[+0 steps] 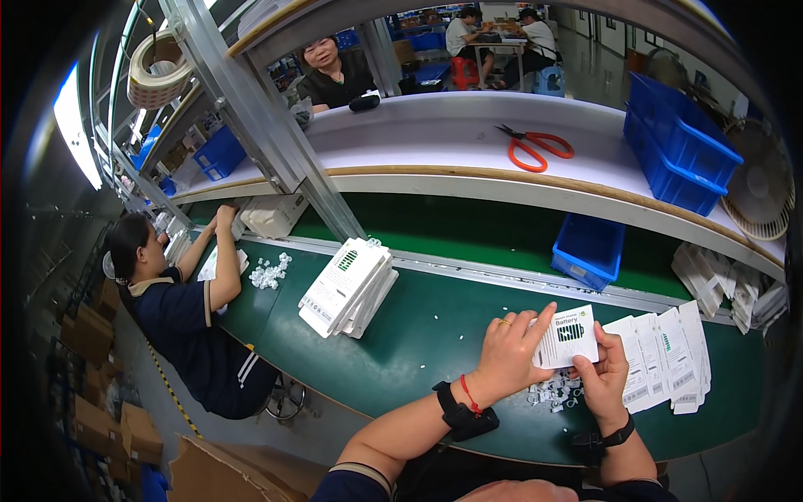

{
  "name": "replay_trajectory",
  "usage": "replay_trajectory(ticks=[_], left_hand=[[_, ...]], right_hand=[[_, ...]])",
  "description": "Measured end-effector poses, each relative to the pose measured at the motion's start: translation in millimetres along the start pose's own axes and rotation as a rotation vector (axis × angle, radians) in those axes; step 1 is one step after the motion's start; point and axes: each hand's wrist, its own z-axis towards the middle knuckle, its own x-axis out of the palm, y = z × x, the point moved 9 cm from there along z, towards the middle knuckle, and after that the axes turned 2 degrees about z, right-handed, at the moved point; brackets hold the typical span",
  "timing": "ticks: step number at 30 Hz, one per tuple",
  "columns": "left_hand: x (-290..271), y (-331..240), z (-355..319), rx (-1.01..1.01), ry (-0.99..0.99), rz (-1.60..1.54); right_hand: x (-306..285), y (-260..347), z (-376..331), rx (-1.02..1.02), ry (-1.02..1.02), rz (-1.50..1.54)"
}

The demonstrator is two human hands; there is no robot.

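Between my two hands is a flat white card box (566,336) with green and black print, lifted a little above the green table. My left hand (512,351) presses its left edge, index finger stretched along the top. My right hand (604,375) pinches its lower right corner between thumb and fingers. Just under the box lies a heap of small clear plastic pieces (554,393). Beside my right hand, a fanned row of similar flat white boxes (669,356) overlaps on the table. Farther left stands a tall stack of the same boxes (350,284).
A shelf (401,151) above the table carries red-handled scissors (535,149) and stacked blue bins (677,142). Beneath it sits another blue bin (588,249). At left a co-worker (188,309) works near more clear plastic pieces (269,272). Another person (335,75) is behind the shelf.
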Motion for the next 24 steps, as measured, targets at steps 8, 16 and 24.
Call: replay_trajectory(ticks=[8,16,24], left_hand=[[-4,5,1,-0.034,-0.022,0.007],[-114,16,2,-0.187,-0.336,0.427],[-234,149,-47,-0.606,-0.374,0.713]], right_hand=[[23,5,-4,0.032,0.05,0.006],[-22,38,10,-0.094,-0.201,-0.451],[-108,31,17,0.157,-0.252,-1.311]])
